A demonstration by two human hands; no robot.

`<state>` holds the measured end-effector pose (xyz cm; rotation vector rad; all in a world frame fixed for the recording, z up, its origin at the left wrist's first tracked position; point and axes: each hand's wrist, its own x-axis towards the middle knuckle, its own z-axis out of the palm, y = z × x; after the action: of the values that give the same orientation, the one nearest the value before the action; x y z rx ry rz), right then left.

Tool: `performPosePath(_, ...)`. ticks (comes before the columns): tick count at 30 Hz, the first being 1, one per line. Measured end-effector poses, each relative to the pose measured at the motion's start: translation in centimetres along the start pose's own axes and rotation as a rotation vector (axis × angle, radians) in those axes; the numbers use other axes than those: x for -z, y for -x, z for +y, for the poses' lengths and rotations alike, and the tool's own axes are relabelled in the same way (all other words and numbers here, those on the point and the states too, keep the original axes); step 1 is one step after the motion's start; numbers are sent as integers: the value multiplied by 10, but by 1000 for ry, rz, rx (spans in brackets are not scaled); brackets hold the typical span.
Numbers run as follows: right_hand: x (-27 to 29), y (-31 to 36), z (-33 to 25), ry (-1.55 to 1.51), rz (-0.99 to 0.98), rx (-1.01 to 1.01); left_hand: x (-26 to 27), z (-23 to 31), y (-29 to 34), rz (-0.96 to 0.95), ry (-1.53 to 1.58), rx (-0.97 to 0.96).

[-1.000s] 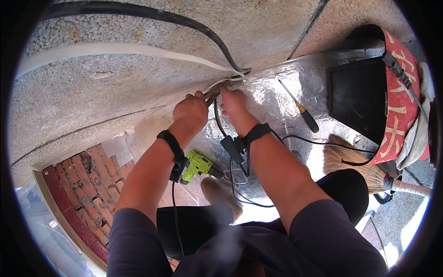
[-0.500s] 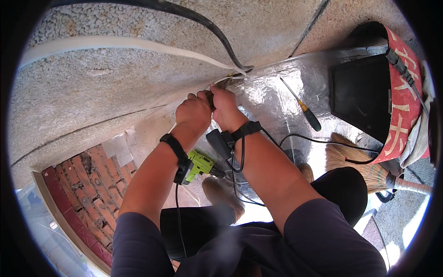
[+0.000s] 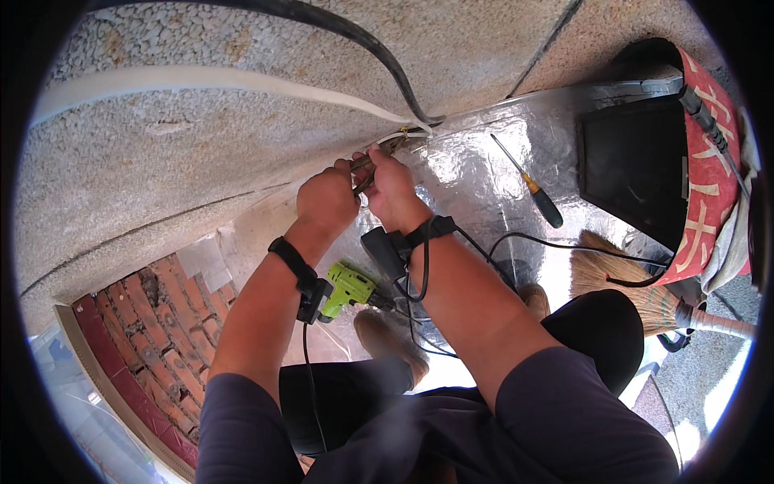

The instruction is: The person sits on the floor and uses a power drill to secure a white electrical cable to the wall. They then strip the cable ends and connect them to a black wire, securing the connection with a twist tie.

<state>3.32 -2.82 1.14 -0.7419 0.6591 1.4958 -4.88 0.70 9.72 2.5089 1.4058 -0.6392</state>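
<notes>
Close to the foot of the stone wall, a pair of worn metal pliers [image 3: 363, 169] is gripped in both my hands, its handles spread. My left hand [image 3: 327, 198] is closed round the handle ends. Beside it, my right hand [image 3: 393, 184] curls about the pliers nearer the jaws, its fingers partly hidden. The jaws point toward a white cable [image 3: 242, 78] and a black cable [image 3: 355, 34] that meet low at the wall. What the jaws touch is too small to tell.
A screwdriver [image 3: 538, 198] lies on the shiny foil floor [image 3: 468, 165]. Between my forearms sits a green power drill [image 3: 348, 288]. At right are a black container with a red lettered band [image 3: 703, 202] and a straw broom [image 3: 605, 278]. Brickwork [image 3: 161, 323] shows at left.
My left hand has shifted slightly left and down, apart from the right hand. The pliers' handles now show more widely spread between my hands. The right hand stays almost in place.
</notes>
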Motion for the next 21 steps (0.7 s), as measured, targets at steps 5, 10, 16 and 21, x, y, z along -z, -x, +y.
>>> performPosePath(5,-9,-2,-1,-39,40,-8,10,6,4,-3,46,3)
performPosePath(10,-12,8,-3,-63,62,-27,5,-23,-5,-309,563,13)
performPosePath(16,-2,9,-1,-57,0,-47,-9,-34,-8,-620,1092,204)
performPosePath(21,6,-3,6,-54,-72,-20,-34,-27,-1,-34,532,-122)
